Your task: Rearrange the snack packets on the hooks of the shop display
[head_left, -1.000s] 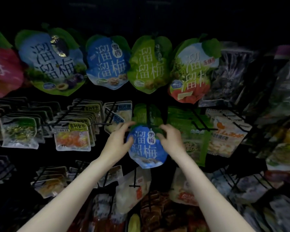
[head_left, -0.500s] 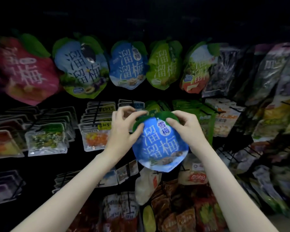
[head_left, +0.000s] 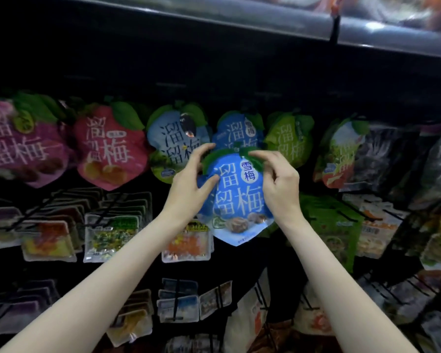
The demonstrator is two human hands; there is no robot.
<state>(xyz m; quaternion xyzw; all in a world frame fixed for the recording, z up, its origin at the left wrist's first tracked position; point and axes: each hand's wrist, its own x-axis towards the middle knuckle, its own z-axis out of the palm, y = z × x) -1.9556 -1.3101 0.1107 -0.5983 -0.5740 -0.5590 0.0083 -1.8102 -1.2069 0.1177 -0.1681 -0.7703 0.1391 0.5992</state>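
A: Position of blue snack packet?
B: Held up between both hands, in front of the top row — overlapping the hanging blue packet just behind its green top edge.

A: Left hand?
B: Curled round the packet's left edge; thumb pressed on the front face, fingertips arched over the top-left corner.

A: Right hand?
B: Pinching the green top rim from the right — fingers bent, back of hand toward camera. Fingertip contact behind the packet hidden.

A: Neighbours?
B: Green packet just right, light-blue packet just left.
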